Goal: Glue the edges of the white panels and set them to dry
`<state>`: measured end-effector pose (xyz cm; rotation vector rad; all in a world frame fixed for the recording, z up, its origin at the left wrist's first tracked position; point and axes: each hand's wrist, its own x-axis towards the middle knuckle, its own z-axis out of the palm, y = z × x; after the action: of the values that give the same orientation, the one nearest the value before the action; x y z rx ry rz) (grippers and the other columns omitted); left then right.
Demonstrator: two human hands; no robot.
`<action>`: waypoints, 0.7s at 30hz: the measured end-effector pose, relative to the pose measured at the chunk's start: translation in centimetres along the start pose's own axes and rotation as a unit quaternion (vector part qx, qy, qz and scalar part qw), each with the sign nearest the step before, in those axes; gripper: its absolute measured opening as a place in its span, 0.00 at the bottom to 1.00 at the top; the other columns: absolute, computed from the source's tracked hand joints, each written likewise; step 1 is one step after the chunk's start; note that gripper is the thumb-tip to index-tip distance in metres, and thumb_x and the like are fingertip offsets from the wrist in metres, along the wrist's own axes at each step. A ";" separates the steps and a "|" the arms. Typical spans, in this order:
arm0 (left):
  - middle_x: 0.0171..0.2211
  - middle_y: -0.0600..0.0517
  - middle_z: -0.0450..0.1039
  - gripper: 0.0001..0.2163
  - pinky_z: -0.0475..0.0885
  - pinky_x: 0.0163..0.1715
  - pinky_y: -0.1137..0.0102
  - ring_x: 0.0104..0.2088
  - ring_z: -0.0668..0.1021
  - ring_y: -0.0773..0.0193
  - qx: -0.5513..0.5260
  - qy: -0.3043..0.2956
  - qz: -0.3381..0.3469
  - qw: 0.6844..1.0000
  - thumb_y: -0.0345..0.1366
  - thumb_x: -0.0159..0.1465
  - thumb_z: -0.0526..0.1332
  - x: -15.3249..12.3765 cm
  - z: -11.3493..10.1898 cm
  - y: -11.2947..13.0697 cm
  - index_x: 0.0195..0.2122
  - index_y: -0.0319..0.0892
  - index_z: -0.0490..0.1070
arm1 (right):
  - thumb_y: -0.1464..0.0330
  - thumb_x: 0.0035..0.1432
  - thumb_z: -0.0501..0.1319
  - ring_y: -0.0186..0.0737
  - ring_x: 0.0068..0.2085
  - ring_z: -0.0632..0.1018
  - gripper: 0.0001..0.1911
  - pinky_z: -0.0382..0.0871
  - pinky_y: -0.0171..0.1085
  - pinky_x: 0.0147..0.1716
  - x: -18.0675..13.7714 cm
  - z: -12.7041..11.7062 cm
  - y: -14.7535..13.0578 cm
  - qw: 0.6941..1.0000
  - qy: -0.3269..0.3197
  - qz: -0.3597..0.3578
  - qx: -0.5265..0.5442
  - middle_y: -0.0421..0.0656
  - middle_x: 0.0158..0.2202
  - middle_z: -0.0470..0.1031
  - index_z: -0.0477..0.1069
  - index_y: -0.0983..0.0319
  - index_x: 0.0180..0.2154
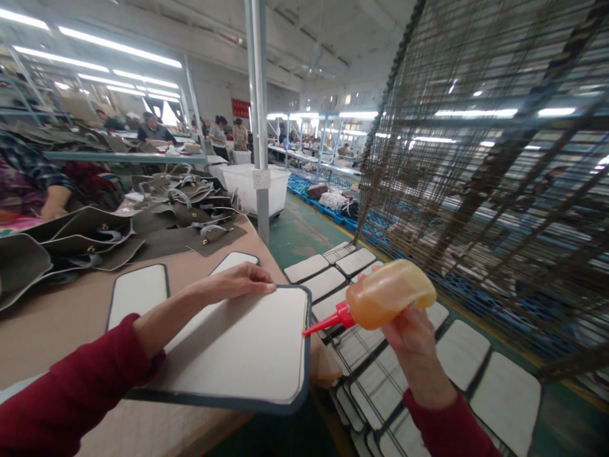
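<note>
A white rounded panel with a dark blue border (238, 355) lies over the table's edge, its right end sticking out. My left hand (242, 279) grips the panel's far edge, thumb on the white face and fingers at the rim. In my right hand (412, 333) is a squeeze bottle of amber liquid (375, 295), tipped on its side. Its red nozzle tip touches the panel's right margin, just inside the border, where a thin yellowish line runs. Two similar panels, a left one (137, 289) and one partly behind my hand (235, 260), lie farther back.
Wire racks holding several white panels (461, 352) stand low on my right, and a tall wire rack (457, 127) leans above them. Grey-brown pieces (190, 216) are piled on the table (61, 336). A co-worker's hand (56, 202) rests at the far left. A pole (259, 127) rises beyond the table.
</note>
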<state>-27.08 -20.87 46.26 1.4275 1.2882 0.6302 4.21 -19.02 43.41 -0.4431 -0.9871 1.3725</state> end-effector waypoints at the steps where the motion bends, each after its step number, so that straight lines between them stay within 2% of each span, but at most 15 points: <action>1: 0.20 0.53 0.73 0.16 0.61 0.19 0.75 0.20 0.70 0.68 -0.003 0.001 0.000 1.000 0.50 0.51 0.69 0.0 0.0 0.0 0.24 0.39 0.75 | 0.54 0.35 0.75 0.58 0.49 0.78 0.30 0.63 0.63 0.57 0.0 0.0 0.0 1.000 -0.003 0.000 -0.004 0.46 0.47 0.80 0.77 0.54 0.43; 6: 0.20 0.54 0.74 0.16 0.63 0.20 0.75 0.20 0.71 0.68 -0.017 -0.008 0.000 1.000 0.49 0.51 0.69 -0.1 -0.1 -0.1 0.23 0.40 0.75 | 0.53 0.36 0.74 0.59 0.51 0.77 0.29 0.62 0.63 0.57 -0.2 0.1 0.1 1.000 -0.006 -0.002 -0.010 0.46 0.48 0.79 0.77 0.53 0.43; 14: 0.21 0.55 0.75 0.15 0.65 0.23 0.75 0.21 0.73 0.67 -0.024 -0.017 -0.010 1.000 0.49 0.54 0.67 0.2 -0.7 -0.9 0.26 0.41 0.76 | 0.53 0.34 0.74 0.55 0.45 0.80 0.31 0.66 0.59 0.56 -0.4 0.0 0.1 1.000 -0.001 0.008 -0.006 0.44 0.46 0.80 0.77 0.52 0.44; 21: 0.19 0.53 0.74 0.14 0.63 0.20 0.75 0.19 0.72 0.67 -0.053 0.002 -0.009 0.999 0.48 0.52 0.68 0.2 -0.8 -1.3 0.24 0.40 0.76 | 0.53 0.30 0.75 0.54 0.40 0.81 0.31 0.70 0.58 0.51 -0.6 0.3 0.0 1.000 0.017 -0.003 -0.017 0.44 0.42 0.82 0.78 0.53 0.41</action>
<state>-28.22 -20.62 45.25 1.3278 1.2519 0.6804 4.05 -19.65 43.44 -0.4868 -0.9838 1.3395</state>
